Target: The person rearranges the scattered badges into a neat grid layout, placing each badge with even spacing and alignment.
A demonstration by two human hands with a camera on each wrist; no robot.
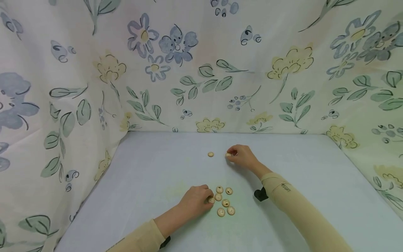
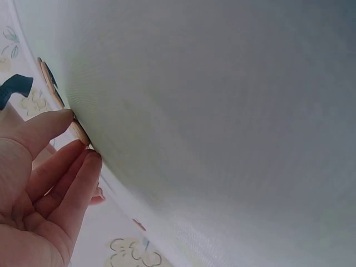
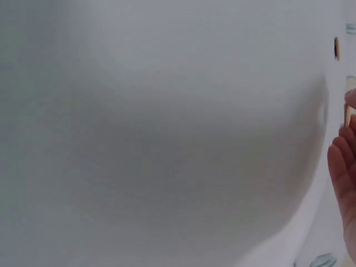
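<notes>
- Pinching a small round wooden disc at its rim, the left hand had its thumb and fingertips drawn narrow, low over the white counter.
- The right hand, farther from the person, held another wooden disc between thumb and fingertips; whether that piece touched the counter could not be told.
- Just left of the right hand's fingertips, and apart from them, lay a lone disc.
- Right of the left hand's fingertips, six loose discs lay in a small cluster, some almost touching; dark markings showed on their upper faces, too small to make out.
- The discs looked thin, stiff and light, likely hard to break, their smooth faces perhaps apt to slide under a careless push.
- The best hold seemed to be opposite points of the rim, thumb against fingertip, since the low edge offered little to grip; in the close cluster, a wide grasp could have nudged neighbours.
- Beige sleeves covered both forearms behind the hands, and a floral cloth hung beyond them.
</notes>
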